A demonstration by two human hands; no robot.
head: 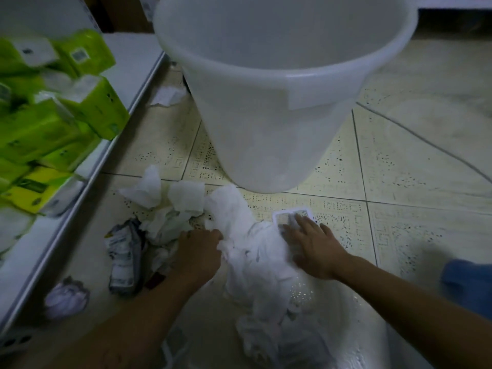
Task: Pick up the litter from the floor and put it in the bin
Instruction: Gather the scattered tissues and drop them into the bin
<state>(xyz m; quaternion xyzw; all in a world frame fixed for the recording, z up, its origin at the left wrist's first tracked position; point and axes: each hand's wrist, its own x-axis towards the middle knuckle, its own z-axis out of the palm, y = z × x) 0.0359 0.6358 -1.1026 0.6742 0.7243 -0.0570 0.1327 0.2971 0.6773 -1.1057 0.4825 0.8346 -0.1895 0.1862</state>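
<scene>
A white translucent plastic bin (266, 83) stands upright on the tiled floor just beyond my hands. In front of it lies a heap of crumpled white tissue (247, 251). My left hand (198, 258) is closed on the heap's left edge. My right hand (312, 247) lies flat with spread fingers on its right side, fingertips over a small clear plastic wrapper (288, 213). More white tissues (170, 201), a crushed printed packet (123, 255) and a pale crumpled wad (66, 296) lie to the left.
A low white shelf (87, 169) along the left holds several green tissue packs (66, 121). One more tissue scrap (167, 95) lies by the shelf behind the bin. A clear plastic sheet (332, 328) lies under the heap near me. Blue cloth (468, 280) shows at the right edge.
</scene>
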